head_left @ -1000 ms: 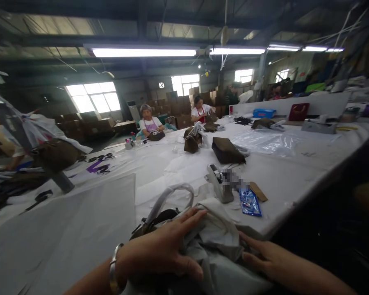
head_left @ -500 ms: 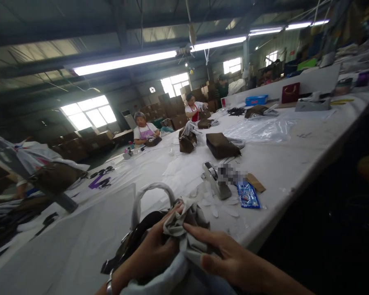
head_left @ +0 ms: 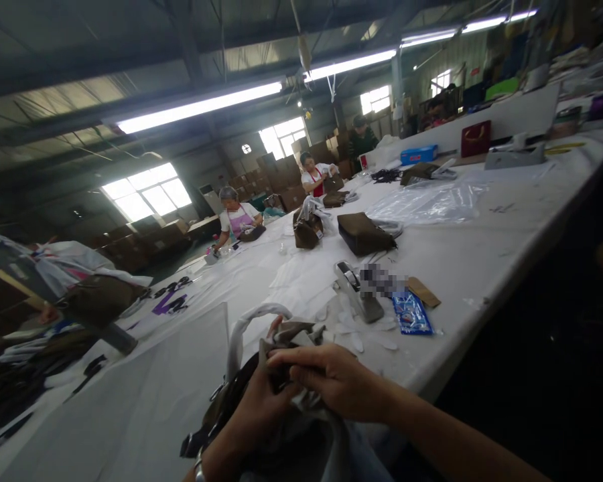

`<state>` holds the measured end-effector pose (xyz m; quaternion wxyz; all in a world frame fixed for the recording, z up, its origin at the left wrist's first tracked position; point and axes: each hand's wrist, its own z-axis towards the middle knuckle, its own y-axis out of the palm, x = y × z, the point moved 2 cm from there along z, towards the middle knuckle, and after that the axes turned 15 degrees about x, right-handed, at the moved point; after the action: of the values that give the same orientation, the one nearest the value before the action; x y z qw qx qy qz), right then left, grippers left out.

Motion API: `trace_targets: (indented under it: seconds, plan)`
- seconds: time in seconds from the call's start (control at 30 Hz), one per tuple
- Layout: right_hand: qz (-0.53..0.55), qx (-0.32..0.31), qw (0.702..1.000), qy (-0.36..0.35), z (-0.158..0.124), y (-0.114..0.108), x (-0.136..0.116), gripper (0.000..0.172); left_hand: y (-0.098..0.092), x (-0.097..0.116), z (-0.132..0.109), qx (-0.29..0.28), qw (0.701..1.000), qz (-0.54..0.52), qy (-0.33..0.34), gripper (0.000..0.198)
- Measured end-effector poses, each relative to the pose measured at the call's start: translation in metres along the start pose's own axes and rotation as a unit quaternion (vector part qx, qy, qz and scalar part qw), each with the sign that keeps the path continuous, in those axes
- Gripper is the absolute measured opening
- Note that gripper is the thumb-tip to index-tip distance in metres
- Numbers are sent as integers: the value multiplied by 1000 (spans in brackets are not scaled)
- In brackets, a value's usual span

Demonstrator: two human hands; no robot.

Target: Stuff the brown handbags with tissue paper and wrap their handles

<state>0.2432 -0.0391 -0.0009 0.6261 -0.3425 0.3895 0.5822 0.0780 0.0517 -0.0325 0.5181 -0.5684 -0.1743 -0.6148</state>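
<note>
A dark bag with a pale wrapped handle lies at the near edge of the table, its grey lining bunched up at the opening. My left hand grips the lining from the left side, fingers partly hidden in the folds. From the right, my right hand reaches across the opening, its thumb and fingers pinched on the lining close to the left fingers. Pale wrapped material hangs below both hands.
A tape dispenser, a blue packet and a brown card lie beyond my right hand. Brown bags and clear plastic sheets are farther off. People work across the white table.
My right hand has moved left and up over the bag's opening, its fingers now drawn together beside my left hand. The lining has shifted, showing a dark gap.
</note>
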Motion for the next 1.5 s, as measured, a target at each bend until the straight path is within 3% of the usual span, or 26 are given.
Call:
trace_targets:
  seconds: [0.07,0.13,0.2,0.27,0.37,0.47,0.57,0.63,0.7,0.73,0.83,0.9,0.97,1.1,1.23,1.37,1.5]
  plan:
    - [17,43,999,3,-3,-3,2,27,-4,0,3,29,998,38,51,62]
    - [14,149,989,-13,-10,-15,6,21,-14,3,6,47,992,70,92,51]
    - [-27,282,959,-32,-18,-33,17,18,-26,8,10,70,986,93,120,42]
    - [-94,342,935,-15,-26,-44,37,20,-32,14,11,75,981,102,146,38]
    - [-145,269,950,64,-35,-41,68,30,-28,21,7,45,981,102,156,39]
    - [-113,223,963,103,-37,-22,75,30,-14,23,-4,-5,992,74,97,47]
    - [-22,217,970,102,-31,-4,59,25,0,20,-14,-71,996,40,26,93]
    - [67,167,978,106,-24,4,49,29,3,17,-16,-40,998,34,23,107]
    - [110,107,981,116,-19,5,46,28,-1,15,-14,17,999,25,34,91]
    - [98,106,982,119,-17,3,49,26,-5,13,-12,36,999,16,34,81]
    - [-34,201,973,109,-16,-6,64,26,-19,10,-8,72,997,13,17,69]
    - [-143,221,960,95,-14,-6,72,23,-27,9,-7,94,995,28,10,66]
    - [-250,168,950,87,-10,-1,75,22,-30,10,-9,92,994,47,44,64]
    - [-410,71,902,116,3,3,76,27,-27,14,-11,67,984,91,138,56]
    - [-451,69,880,134,13,-4,85,53,-33,12,-11,88,981,105,140,53]
    - [-477,103,861,143,20,-4,102,35,-35,12,-10,87,980,106,146,53]
    - [-428,109,887,135,26,-2,118,21,-30,13,-7,59,976,126,165,53]
